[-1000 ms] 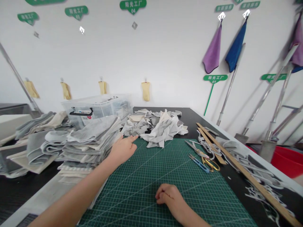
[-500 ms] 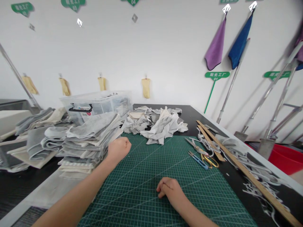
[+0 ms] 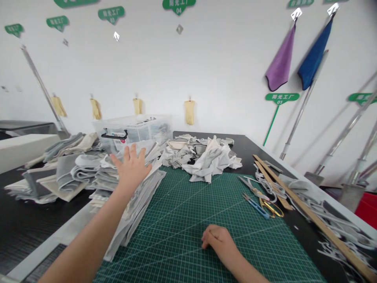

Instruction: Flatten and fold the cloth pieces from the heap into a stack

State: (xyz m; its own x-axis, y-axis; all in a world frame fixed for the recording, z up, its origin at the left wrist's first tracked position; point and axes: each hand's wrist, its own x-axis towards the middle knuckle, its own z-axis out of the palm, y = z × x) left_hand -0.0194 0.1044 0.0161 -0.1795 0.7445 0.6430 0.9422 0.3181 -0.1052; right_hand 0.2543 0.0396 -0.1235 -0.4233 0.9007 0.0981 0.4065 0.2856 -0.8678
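Note:
My left hand [image 3: 131, 167] is open with its fingers spread, over the tall stack of folded grey and white cloth [image 3: 110, 177]. Whether the palm presses on the fabric, I cannot tell. Along the stack's right side, several long grey cloth layers [image 3: 141, 208] lean down onto the left part of the green cutting mat [image 3: 188, 208]. My right hand [image 3: 217, 237] is at the mat's near middle, its fingers curled into a loose fist with nothing visible in them. Big scissors [image 3: 255, 191] with gold handles and blue thread snips [image 3: 255, 205] lie at the mat's right edge.
A heap of crumpled pale cloth [image 3: 206, 157] lies behind the mat. Behind the stack stands a clear plastic box [image 3: 138, 131]. Wooden strips [image 3: 312, 220] and grey fabric trimmings [image 3: 324, 214] line the table's right side. More folded cloths [image 3: 63, 173] lie at left.
My left hand has opened from a fist and moved up and left over the stack. Grey cloth layers now lean from the stack's right side onto the mat. My right hand stays curled.

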